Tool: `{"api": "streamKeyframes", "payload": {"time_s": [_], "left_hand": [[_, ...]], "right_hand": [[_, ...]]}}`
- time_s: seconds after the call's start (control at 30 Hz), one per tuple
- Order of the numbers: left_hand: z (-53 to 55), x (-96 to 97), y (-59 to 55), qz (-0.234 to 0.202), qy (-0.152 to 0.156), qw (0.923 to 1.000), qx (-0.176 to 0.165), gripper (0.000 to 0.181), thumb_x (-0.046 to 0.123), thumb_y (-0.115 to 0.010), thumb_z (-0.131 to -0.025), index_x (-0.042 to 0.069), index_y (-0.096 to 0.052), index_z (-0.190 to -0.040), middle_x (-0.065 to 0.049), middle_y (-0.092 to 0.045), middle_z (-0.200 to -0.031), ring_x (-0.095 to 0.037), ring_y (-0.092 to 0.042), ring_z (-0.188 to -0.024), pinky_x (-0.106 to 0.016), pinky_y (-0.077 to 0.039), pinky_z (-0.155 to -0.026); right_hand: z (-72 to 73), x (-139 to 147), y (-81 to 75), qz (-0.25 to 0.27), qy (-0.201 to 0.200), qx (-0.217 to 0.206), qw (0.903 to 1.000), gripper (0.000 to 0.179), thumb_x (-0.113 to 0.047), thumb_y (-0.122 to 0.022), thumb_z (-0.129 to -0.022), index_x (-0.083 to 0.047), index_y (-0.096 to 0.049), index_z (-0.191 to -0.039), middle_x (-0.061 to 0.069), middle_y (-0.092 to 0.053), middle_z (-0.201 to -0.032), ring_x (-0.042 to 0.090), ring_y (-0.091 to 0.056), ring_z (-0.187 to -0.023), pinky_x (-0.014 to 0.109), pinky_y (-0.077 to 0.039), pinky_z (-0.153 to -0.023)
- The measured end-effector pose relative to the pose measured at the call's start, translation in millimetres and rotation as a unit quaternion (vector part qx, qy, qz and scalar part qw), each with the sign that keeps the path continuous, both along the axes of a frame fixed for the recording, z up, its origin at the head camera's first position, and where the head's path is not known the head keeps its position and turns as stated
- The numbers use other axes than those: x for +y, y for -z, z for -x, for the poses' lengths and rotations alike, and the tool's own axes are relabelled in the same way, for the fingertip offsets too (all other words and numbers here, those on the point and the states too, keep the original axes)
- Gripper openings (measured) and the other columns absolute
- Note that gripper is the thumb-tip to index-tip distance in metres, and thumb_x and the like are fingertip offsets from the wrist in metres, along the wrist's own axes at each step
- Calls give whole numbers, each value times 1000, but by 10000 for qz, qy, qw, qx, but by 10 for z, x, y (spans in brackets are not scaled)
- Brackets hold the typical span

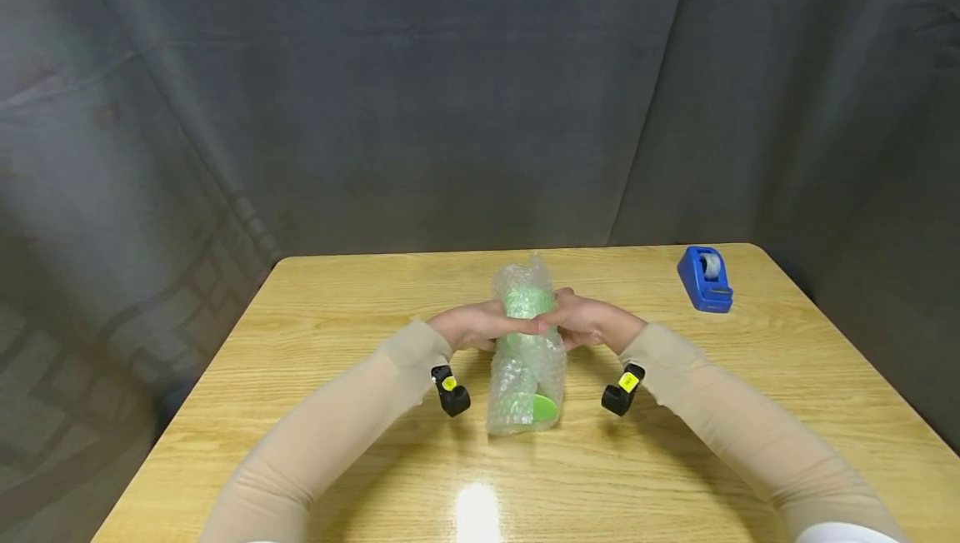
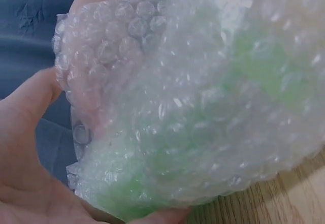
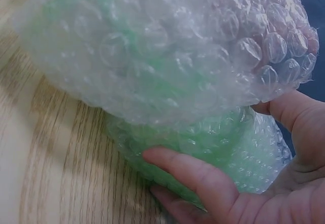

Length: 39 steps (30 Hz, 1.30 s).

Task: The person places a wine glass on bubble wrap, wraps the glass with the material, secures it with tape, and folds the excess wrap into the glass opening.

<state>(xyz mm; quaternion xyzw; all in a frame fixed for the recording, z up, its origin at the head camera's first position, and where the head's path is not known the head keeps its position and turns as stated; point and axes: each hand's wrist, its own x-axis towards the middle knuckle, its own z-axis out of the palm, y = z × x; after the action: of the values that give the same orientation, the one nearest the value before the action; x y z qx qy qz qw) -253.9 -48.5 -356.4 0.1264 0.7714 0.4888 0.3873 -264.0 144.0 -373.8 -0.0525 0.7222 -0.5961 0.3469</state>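
Observation:
A long bundle of clear bubble wrap (image 1: pixel 525 372) with light green showing through lies lengthwise at the middle of the table. At its near end a bright green oval face (image 1: pixel 544 408) shows through the film. My left hand (image 1: pixel 474 323) grips the bundle from the left, thumb across the top. From the right, my right hand (image 1: pixel 592 320) holds the same part, and the two thumbs meet over it. In the right wrist view, the fingers (image 3: pixel 190 173) curl against the green part of the wrap. A loose flap of bubble wrap (image 2: pixel 106 46) stands up in the left wrist view.
A blue tape dispenser (image 1: pixel 703 281) with a roll of tape stands at the table's back right. The wooden table (image 1: pixel 330 310) ends at a dark grey curtain (image 1: pixel 450 110). Small black wrist cameras (image 1: pixel 453 397) hang below both wrists.

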Motion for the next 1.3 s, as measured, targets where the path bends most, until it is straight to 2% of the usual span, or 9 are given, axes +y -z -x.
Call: {"api": "streamKeyframes", "payload": {"time_s": [0.2,0.27,0.4,0.53,0.63,0.73,0.83,0.97,1.3], "left_hand": [[-73,56,-44,-124,-228,9995,191,87,54,-63,-88,9,-25,-152,-13,-26,-158,-30,-30,-143,-52,-29,-115],[-113,100,-62,-14,-307,9989,342,97,58,-62,-86,8,-16,-155,-16,-15,-160,-33,-24,-145,-54,-26,-115],[-195,185,-83,248,-521,9974,434,118,63,-63,-83,8,13,-153,-22,20,-157,-36,0,-148,-55,-14,-118],[-264,251,-83,425,-605,9965,381,129,62,-66,-81,6,30,-146,-19,30,-154,-34,8,-148,-54,-11,-119],[-291,279,-76,667,-664,9940,554,131,56,-70,-81,5,33,-145,-18,30,-154,-36,2,-148,-54,-15,-119],[-300,293,-70,931,-724,9905,711,126,43,-73,-82,6,29,-147,-18,21,-158,-35,-6,-148,-52,-18,-118],[-290,300,-59,1210,-789,9862,805,122,29,-75,-83,5,25,-149,-19,2,-161,-34,-18,-146,-48,-24,-117],[-260,290,-33,1438,-816,9818,930,118,14,-76,-81,3,19,-151,-21,-11,-160,-34,-29,-142,-45,-30,-115],[-232,148,53,904,-802,9890,850,116,-14,-68,-75,9,15,-153,-19,-4,-161,-35,-25,-143,-45,-29,-115]], "right_hand": [[-9,8,3,-125,77,-24,9999,82,-10,-58,-96,-1,7,-146,26,-15,-142,27,-58,-96,40,-58,-80],[-8,8,1,-257,134,-5,9996,87,-8,-57,-96,-1,13,-147,25,-20,-138,25,-56,-93,36,-58,-75],[-3,11,-11,-487,129,44,9987,92,-10,-56,-95,2,18,-147,22,-32,-127,19,-52,-86,30,-53,-70],[9,10,-25,-541,145,-18,9984,93,-13,-58,-94,4,17,-147,17,-27,-125,15,-46,-76,24,-47,-64],[17,10,-32,-445,166,-100,9988,92,-11,-57,-94,4,17,-147,16,-29,-118,11,-43,-62,21,-44,-55],[20,11,-24,-225,135,-124,9996,87,-8,-56,-94,3,13,-146,17,-33,-114,9,-48,-58,22,-51,-55],[15,-2,-9,42,120,-94,9999,77,-5,-58,-93,3,2,-142,22,-26,-127,20,-61,-77,32,-60,-68],[11,-17,11,66,158,3,9999,69,-5,-60,-92,2,-9,-139,25,-13,-139,32,-61,-98,42,-59,-77],[13,-15,34,-60,206,84,9997,75,-7,-62,-90,1,-7,-140,26,-12,-140,34,-59,-103,42,-59,-77]]}}
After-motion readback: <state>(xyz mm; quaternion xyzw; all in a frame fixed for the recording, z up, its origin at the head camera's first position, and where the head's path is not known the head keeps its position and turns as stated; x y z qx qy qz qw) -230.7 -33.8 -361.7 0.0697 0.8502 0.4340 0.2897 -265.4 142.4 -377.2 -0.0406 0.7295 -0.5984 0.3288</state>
